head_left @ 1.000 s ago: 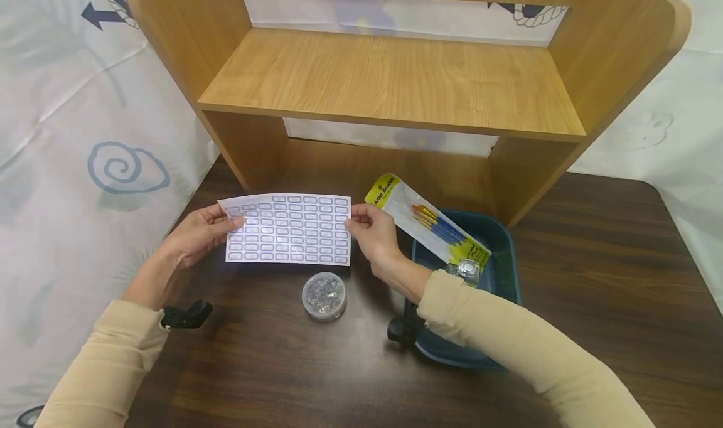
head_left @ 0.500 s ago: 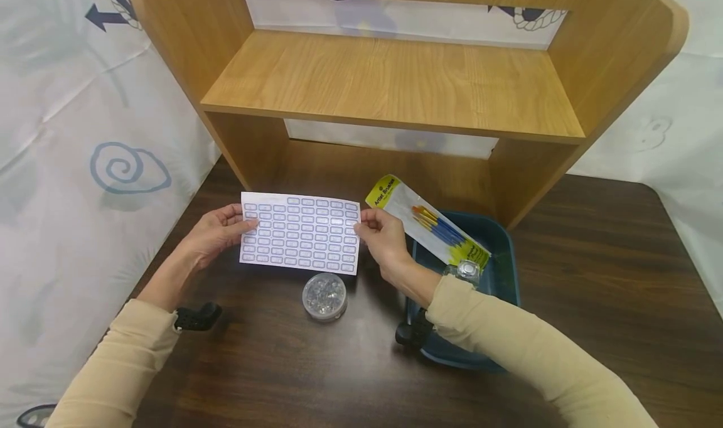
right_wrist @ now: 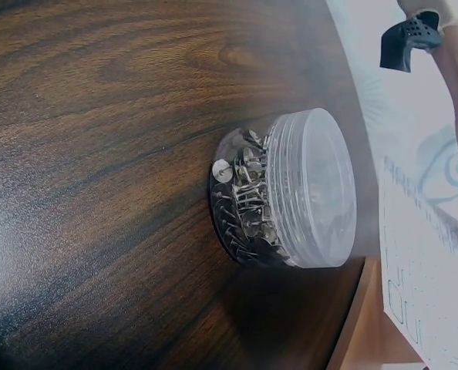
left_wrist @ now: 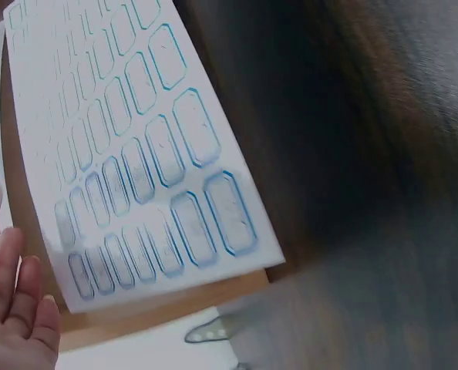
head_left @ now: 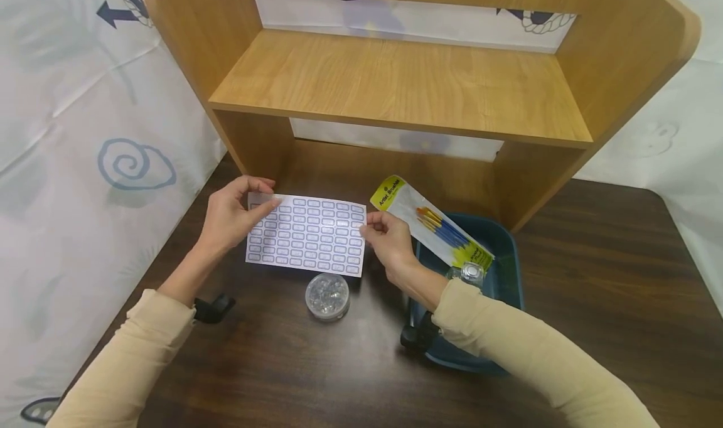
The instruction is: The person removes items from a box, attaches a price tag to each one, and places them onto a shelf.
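Note:
A white sheet of small blue-bordered labels [head_left: 316, 240] is held up over the table, facing the head camera. My right hand [head_left: 392, 243] pinches its right edge between thumb and fingers. At the sheet's upper left corner is my left hand [head_left: 231, 214], its thumb overlapping the labels in the head view and its fingers above the top edge. The left wrist view shows those fingers [left_wrist: 30, 297] loosely bent beside the sheet, apart from its edge. Just below the sheet stands a round clear jar [right_wrist: 314, 193] with a lid, containing metal thumbtacks [right_wrist: 248, 193].
Right of the hands sits a dark teal tray [head_left: 511, 271], with a pack of artist brushes [head_left: 440, 224] leaning across its far end. A small clear item with a silvery top [head_left: 471, 272] lies in it. Behind stands a wooden shelf unit [head_left: 407, 80] on the dark table [head_left: 610, 277].
The sheet has shifted right and slightly tilted, with the right hand still pinching it. My left hand has come off the left edge and risen to the upper left corner.

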Demonstrator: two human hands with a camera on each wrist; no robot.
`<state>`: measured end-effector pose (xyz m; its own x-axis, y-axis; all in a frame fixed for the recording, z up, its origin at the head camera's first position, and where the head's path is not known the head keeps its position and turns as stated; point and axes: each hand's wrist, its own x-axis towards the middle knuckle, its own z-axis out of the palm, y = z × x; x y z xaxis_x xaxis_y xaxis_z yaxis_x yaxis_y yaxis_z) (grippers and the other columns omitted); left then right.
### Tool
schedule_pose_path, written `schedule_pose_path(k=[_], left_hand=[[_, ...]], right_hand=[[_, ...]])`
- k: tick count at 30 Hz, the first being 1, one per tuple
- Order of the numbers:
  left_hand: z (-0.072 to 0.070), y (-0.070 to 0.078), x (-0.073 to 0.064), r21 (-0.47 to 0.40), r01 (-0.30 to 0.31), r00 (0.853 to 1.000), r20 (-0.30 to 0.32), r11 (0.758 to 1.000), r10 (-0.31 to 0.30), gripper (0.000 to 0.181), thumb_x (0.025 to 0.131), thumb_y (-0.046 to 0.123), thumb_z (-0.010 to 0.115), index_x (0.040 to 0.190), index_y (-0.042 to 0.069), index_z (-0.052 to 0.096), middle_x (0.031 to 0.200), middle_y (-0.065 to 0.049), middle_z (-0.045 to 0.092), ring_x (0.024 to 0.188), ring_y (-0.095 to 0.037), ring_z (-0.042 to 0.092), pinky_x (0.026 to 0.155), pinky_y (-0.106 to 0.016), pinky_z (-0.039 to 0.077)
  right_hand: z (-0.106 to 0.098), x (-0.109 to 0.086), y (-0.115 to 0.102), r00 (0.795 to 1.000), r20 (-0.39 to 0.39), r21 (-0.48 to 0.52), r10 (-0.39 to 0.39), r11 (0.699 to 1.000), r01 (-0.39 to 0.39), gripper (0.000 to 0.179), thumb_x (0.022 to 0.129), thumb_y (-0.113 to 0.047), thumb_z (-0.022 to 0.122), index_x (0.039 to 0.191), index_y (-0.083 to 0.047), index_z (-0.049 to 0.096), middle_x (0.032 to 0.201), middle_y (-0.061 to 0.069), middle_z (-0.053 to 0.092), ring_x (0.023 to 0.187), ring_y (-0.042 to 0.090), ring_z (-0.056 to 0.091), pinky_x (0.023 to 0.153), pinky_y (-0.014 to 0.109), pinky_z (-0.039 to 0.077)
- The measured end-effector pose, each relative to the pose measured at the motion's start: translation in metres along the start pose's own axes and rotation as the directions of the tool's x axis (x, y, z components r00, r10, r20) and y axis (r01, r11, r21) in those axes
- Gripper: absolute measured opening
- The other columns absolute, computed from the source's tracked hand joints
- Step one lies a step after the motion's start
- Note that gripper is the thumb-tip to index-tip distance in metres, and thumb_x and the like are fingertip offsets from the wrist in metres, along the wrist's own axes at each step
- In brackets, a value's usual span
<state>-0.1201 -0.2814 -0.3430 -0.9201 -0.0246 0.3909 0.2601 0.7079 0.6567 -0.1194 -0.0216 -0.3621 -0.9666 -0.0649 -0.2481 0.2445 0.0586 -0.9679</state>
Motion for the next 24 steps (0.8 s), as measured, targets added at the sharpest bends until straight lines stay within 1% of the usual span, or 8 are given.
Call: schedule_pose_path(k=[2,5,8,11,14,15,18,24], left_hand=[[0.003,0.003,0.003,0.012,-0.022,0.997,0.069,1.000,0.021,0.018,0.076,0.004,0.076,0.089,0.005,0.063,0.109,-0.012,0.068,0.103,-0.026,0.062,0.081,-0.029,0.045],[0.007,0.004,0.006,0.008,-0.015,0.988,0.153,1.000,0.013,0.017,0.077,0.005,0.076,0.088,0.006,0.063,0.109,-0.013,0.068,0.102,-0.028,0.062,0.077,-0.026,0.045],[0.009,0.003,0.007,0.018,-0.005,0.979,0.205,1.000,0.001,0.018,0.077,0.008,0.076,0.090,0.006,0.063,0.102,-0.011,0.069,0.091,-0.024,0.062,0.071,-0.020,0.042],[0.010,0.002,0.007,0.031,-0.017,0.976,0.218,0.999,0.010,0.019,0.077,0.008,0.077,0.091,0.007,0.064,0.093,-0.010,0.069,0.078,-0.020,0.057,0.065,-0.017,0.040],[0.011,0.002,0.007,0.038,-0.013,0.976,0.220,0.999,0.004,0.020,0.077,0.008,0.077,0.092,0.007,0.064,0.088,-0.008,0.068,0.073,-0.019,0.052,0.061,-0.018,0.040],[0.012,0.002,0.007,0.038,-0.008,0.975,0.221,0.999,0.000,0.020,0.077,0.008,0.077,0.092,0.007,0.064,0.087,-0.008,0.068,0.072,-0.019,0.052,0.061,-0.019,0.040],[0.013,0.003,0.007,0.040,0.018,0.973,0.230,0.999,-0.027,0.019,0.078,0.009,0.076,0.092,0.007,0.064,0.086,-0.008,0.067,0.071,-0.019,0.051,0.059,-0.020,0.040],[0.013,0.006,0.008,0.020,0.086,0.962,0.257,0.996,-0.089,0.018,0.079,0.012,0.076,0.093,0.006,0.065,0.084,-0.009,0.066,0.069,-0.018,0.053,0.056,-0.019,0.042]], right_hand=[[-0.001,-0.001,0.000,1.000,0.004,-0.002,0.004,1.000,-0.004,0.017,0.088,0.002,0.059,0.105,0.002,0.061,0.090,0.007,0.055,0.080,0.015,0.051,0.083,0.041,0.049],[-0.001,-0.002,-0.001,1.000,0.014,-0.005,0.016,1.000,-0.016,0.016,0.088,0.001,0.059,0.104,0.001,0.061,0.089,0.007,0.055,0.080,0.015,0.051,0.080,0.036,0.049],[-0.001,-0.003,-0.001,0.999,0.024,-0.007,0.022,1.000,-0.022,0.015,0.089,0.001,0.059,0.104,0.001,0.062,0.089,0.007,0.056,0.080,0.015,0.051,0.077,0.032,0.048],[-0.002,-0.002,-0.001,0.999,0.028,-0.010,0.022,1.000,-0.022,0.015,0.089,0.001,0.059,0.103,0.000,0.062,0.090,0.007,0.057,0.080,0.015,0.052,0.075,0.028,0.048],[-0.004,-0.002,-0.002,0.999,0.029,-0.013,0.025,1.000,-0.024,0.015,0.089,0.000,0.059,0.104,0.000,0.062,0.092,0.008,0.058,0.082,0.016,0.053,0.079,0.031,0.050],[-0.004,-0.002,-0.002,0.999,0.029,-0.013,0.029,1.000,-0.028,0.015,0.089,-0.001,0.060,0.104,-0.001,0.062,0.093,0.008,0.058,0.083,0.017,0.053,0.082,0.035,0.050],[-0.005,-0.003,-0.003,0.999,0.029,-0.017,0.035,0.999,-0.034,0.017,0.089,-0.001,0.060,0.106,-0.002,0.062,0.096,0.010,0.059,0.085,0.018,0.054,0.090,0.043,0.049],[-0.008,-0.002,-0.003,0.999,0.027,-0.029,0.040,0.999,-0.039,0.018,0.089,-0.002,0.060,0.107,-0.003,0.062,0.098,0.010,0.059,0.086,0.019,0.055,0.091,0.043,0.048]])
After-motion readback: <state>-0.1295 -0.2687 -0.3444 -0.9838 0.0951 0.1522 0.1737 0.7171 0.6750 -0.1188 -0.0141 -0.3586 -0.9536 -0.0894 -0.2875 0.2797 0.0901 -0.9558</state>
